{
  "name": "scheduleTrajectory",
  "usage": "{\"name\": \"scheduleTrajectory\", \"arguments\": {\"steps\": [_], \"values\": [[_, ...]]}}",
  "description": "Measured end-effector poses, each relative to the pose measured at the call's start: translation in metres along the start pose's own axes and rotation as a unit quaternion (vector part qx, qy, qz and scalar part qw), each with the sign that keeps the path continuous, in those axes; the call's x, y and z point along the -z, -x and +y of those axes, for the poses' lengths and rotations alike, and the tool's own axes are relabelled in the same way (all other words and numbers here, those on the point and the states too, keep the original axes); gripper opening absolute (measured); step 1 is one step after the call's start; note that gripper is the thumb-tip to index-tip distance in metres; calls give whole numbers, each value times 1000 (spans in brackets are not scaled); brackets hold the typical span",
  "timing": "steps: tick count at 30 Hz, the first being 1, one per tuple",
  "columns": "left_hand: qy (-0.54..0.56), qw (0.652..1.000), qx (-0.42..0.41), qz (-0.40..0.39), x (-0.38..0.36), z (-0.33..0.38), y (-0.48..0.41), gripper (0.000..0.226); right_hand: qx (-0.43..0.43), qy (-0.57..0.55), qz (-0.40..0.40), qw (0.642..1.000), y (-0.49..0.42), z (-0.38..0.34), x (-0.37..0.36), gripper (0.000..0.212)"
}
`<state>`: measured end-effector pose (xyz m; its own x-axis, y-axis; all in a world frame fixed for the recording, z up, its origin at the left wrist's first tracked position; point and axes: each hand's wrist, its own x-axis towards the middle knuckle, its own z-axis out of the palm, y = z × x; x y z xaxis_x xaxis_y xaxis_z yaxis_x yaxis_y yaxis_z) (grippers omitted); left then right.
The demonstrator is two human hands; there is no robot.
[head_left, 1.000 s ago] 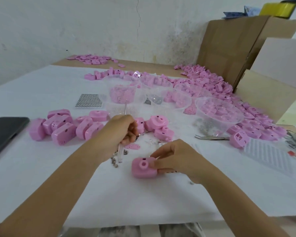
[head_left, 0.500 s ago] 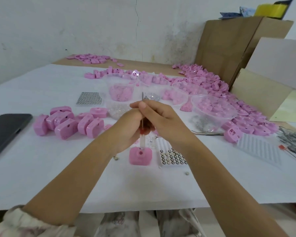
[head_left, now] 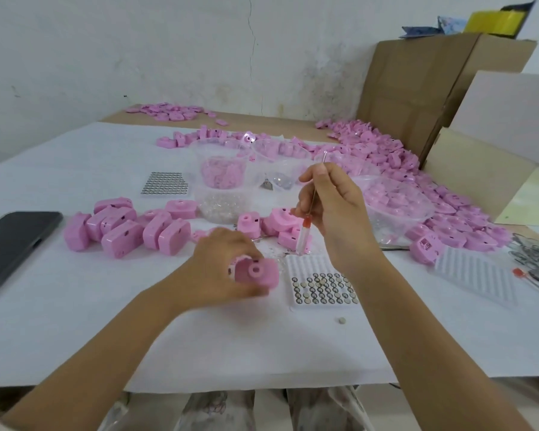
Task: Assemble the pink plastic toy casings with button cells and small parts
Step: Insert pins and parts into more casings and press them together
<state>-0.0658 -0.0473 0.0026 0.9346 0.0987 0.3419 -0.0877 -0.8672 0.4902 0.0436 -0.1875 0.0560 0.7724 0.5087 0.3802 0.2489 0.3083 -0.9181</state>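
Lifted casing (head_left: 255, 272) in left hand (head_left: 218, 265), screwdriver (head_left: 309, 209) raised, cell tray (head_left: 321, 265) beside

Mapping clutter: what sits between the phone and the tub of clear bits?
Head view: a cluster of pink casings, between the phone and the tub of clear bits.

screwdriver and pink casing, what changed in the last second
The right hand let go of the pink casing and took the screwdriver, lifting it off the casing to the right. The left hand released the screwdriver and now grips the casing. The button cell tray, phone and finished casings stayed put.
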Motion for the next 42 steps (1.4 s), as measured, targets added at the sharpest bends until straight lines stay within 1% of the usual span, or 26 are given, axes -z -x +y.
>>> {"name": "scheduleTrajectory", "arguments": {"steps": [1, 2, 4, 5, 7, 9, 10, 11, 12, 14, 16, 20, 22, 23, 25, 26, 28, 30, 32, 33, 35, 38, 40, 41, 42], "values": [[64, 997, 15, 36, 8, 1, -3, 45, 0, -4, 4, 1000, 0, -1, 2, 30], [135, 988, 44, 55, 16, 1, -4, 44, 0, -7, 10, 1000, -1, -2, 4, 31], [270, 957, 98, 40, 31, 2, -6, 43, -7, -8, 20, 1000, 0, -3, 7, 31], [311, 944, 109, 19, 35, 0, -5, 44, -14, -6, 23, 1000, 0, -2, 8, 30], [328, 935, 125, -60, 36, 0, -1, 52, -28, -6, 28, 999, 0, 1, 9, 28], [300, 933, 131, -151, 24, 3, 7, 52, -39, -15, 30, 999, 0, 5, 8, 28], [276, 936, 124, -179, 15, 5, 10, 50, -43, -17, 29, 998, 0, 7, 8, 28], [247, 943, 118, -188, 7, 6, 13, 48, -47, -19, 29, 998, 0, 9, 7, 28], [219, 953, 115, -177, 0, 6, 14, 46, -51, -22, 29, 998, 1, 9, 7, 28], [177, 970, 107, -127, -8, 4, 14, 42, -66, -33, 27, 997, 1, 10, 7, 30], [150, 980, 87, -96, -12, 1, 11, 43, -90, -58, 17, 994, 1, 10, 7, 32], [140, 985, 70, -68, -18, 0, 8, 45, -149, -173, -20, 973, 4, 11, 1, 43], [133, 988, 55, -54, -20, 0, 9, 46, -152, -219, -28, 963, 7, 14, -4, 47], [126, 990, 47, -44, -21, -1, 9, 44, -148, -234, -31, 961, 9, 16, -8, 49], [114, 993, 23, -28, -24, -1, 9, 32, -139, -245, -45, 958, 11, 20, -15, 50], [103, 994, 9, -21, -24, -1, 9, 31, -138, -246, -55, 958, 11, 22, -19, 50], [103, 995, 2, -20, -24, -1, 10, 39, -144, -245, -69, 956, 12, 25, -26, 52], [170, 984, 44, -41, -19, -2, 10, 43, -146, -243, -78, 956, 13, 29, -31, 53], [255, 962, 80, -59, -10, -5, 8, 52, -143, -238, -86, 957, 12, 32, -33, 54], [295, 950, 84, -58, -6, -6, 6, 52, -140, -233, -90, 958, 12, 32, -34, 54], [344, 934, 84, -44, 1, -6, 3, 45, -131, -220, -103, 961, 11, 32, -34, 51], [391, 915, 100, 13, 8, -2, -6, 37, -118, -196, -123, 966, 12, 31, -33, 46], [444, 891, 78, 49, 14, 7, -13, 48, -108, -182, -133, 968, 14, 30, -34, 44], [469, 880, 54, 57, 16, 12, -17, 49, -104, -180, -138, 969, 15, 30, -35, 44], [484, 872, 38, 62, 18, 18, -22, 44, -103, -179, -142, 968, 15, 31, -36, 44]]}}
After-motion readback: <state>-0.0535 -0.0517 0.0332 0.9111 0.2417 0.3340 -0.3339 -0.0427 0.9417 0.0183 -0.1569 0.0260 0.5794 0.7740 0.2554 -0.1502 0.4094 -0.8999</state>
